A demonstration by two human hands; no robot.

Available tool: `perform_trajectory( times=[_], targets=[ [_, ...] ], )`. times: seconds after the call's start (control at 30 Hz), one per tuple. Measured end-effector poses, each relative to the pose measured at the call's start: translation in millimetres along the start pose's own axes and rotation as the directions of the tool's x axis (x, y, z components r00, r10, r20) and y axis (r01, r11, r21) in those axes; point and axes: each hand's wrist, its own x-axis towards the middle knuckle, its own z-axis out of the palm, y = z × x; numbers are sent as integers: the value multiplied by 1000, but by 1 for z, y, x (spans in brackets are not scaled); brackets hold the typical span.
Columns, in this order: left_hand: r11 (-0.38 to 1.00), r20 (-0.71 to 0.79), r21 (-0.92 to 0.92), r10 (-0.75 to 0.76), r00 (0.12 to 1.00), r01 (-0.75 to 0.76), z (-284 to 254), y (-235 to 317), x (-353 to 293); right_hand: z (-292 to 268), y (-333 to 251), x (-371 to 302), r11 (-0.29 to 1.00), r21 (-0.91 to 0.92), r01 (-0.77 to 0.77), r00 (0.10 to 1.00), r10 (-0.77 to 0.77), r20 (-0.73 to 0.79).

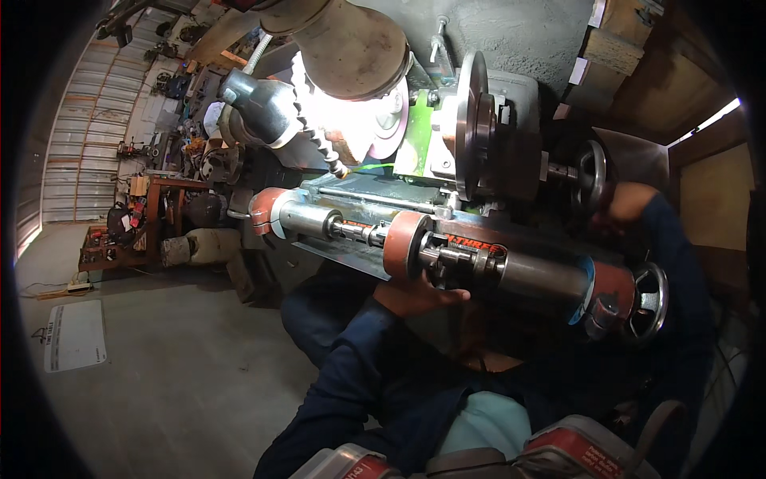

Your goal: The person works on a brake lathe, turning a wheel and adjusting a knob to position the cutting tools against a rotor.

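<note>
My left hand [416,298] is under the red round collar [405,244] in the middle of the machine's long horizontal assembly. Its thumb stretches out to the right, and its other fingers are partly hidden behind the collar. A slim stepped metal shaft [361,232] runs between the left steel cylinder [307,218] and the collar. My right hand [629,204] reaches out to the far right and closes at the rim of a handwheel [591,176]; shadow covers its fingertips. Above the assembly, a grinding wheel [388,124] glares under a lamp [259,108].
A second handwheel [650,301] sticks out at the assembly's right end. Behind stands a large metal disc [472,124] beside a green guard [412,140]. A jointed coolant hose [311,120] hangs near the lamp. At left are a cluttered workbench [163,188] and a white board [75,335] on the floor.
</note>
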Motion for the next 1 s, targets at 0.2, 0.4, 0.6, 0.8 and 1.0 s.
perform_trajectory(
  times=[0.2,0.4,0.6,0.8,1.0],
  targets=[
    [962,183,-237,-93,979,136,-25,-5,-7,-23,4,17,708,-638,302,290,-706,-646],
    [731,98,-680,163,982,-53,-45,-18,6,12,8,8,996,48,70,996,-67,-60],
    [648,6,-754,176,984,-111,-40,-27,10,-18,26,24,779,-596,197,245,-627,-739],
    [498,95,-865,29,995,68,-29,-51,-2,21,13,-20,837,-370,403,496,-539,-681],
    [542,232,-804,-90,969,243,-31,-40,-2,13,31,-14,888,-257,381,568,-445,-692]
  ],
)
